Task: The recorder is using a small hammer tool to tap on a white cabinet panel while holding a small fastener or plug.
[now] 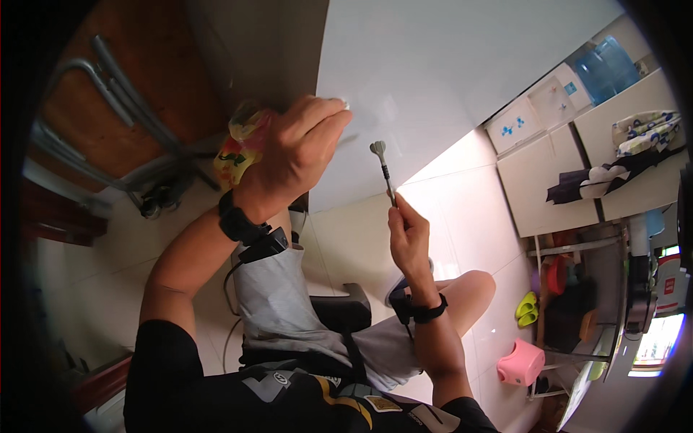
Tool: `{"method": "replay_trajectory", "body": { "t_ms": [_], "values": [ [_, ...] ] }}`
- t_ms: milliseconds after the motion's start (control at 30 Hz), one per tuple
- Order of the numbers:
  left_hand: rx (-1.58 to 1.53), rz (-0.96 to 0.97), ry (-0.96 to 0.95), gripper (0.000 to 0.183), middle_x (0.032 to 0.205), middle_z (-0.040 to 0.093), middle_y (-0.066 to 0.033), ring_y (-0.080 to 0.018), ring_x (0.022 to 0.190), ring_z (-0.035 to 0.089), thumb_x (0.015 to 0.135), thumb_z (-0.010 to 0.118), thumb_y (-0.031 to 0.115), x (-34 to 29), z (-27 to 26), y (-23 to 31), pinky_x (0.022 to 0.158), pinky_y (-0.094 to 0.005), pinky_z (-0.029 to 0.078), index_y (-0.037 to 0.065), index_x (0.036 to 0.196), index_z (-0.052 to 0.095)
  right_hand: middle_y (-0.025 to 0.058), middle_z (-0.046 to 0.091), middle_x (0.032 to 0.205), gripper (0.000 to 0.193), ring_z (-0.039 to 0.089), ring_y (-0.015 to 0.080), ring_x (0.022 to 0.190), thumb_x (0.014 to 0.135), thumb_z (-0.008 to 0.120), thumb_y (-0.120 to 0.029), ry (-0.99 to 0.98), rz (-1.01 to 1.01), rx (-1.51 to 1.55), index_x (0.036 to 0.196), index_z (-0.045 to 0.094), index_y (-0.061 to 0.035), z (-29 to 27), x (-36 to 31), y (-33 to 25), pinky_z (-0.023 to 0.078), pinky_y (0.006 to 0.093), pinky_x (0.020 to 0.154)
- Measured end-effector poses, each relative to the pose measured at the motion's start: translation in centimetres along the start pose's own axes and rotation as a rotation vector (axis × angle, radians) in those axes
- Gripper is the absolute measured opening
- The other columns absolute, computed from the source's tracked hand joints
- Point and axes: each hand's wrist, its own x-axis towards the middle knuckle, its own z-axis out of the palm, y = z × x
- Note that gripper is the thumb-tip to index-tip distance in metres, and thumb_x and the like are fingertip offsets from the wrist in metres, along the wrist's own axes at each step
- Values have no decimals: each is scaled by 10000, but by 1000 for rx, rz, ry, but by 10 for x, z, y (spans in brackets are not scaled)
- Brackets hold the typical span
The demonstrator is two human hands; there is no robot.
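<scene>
1 broad, pale tabletop (pixel 433 72) fills the far middle, its near edge turned toward the lap, which probably explains why 2 hands sit so close to its rim. Off to the right, a white cabinet (pixel 545 177) seems to serve as storage, with a blue water jug (pixel 606 68) near its far end. On the near right, a pink stool (pixel 521 362) rests on the floor, perhaps put there to leave legroom. The left hand (pixel 299 141) arches over the tabletop's left edge, fingers curled in. The right hand (pixel 410 234) grips a slim tool by its lower end, presumably so the flared grey head stays free. Just beyond the left wrist hangs a bright, floral-coloured wrapper (pixel 234 155); I cannot tell whether the palm holds it too. That tool (pixel 386 174) tilts up past the near edge of the tabletop. Smallest is a small white piece (pixel 346 105), apparently pinched at the left fingertips for finer control
</scene>
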Motion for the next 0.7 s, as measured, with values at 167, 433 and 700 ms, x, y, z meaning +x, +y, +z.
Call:
{"method": "replay_trajectory", "body": {
  "t_ms": [167, 433, 700],
  "values": [
    [24, 14, -120, 210, 938, 683, -117, -280, 804, 676, 747, 701, -136, -32, 9, 3, 675, -352, 569, -35, 931, 686, 13, 507, 666, 311, 433, 61, 609, 1014, 571, -43, 65, -59, -33, 1293, 641, 73, 3, 17, -14, 359, 266, 528],
    [21, 6, -117, 249, 940, 694, -112, -287, 851, 695, 729, 743, -150, -35, 16, 3, 716, -360, 587, -23, 938, 700, 241, 520, 661, 294, 470, 244, 510, 979, 561, -10, 74, -152, -61, 1256, 648, 37, 30, 29, -1, 415, 355, 526],
    [9, 164, -89, 269, 968, 704, -109, -291, 863, 693, 714, 761, -143, 30, 6, 11, 733, -360, 582, -15, 946, 718, 270, 542, 685, 294, 574, 372, 552, 976, 566, -1, 160, -186, 80, 1261, 634, 24, 18, 41, -50, 443, 405, 553]
  ]
}}
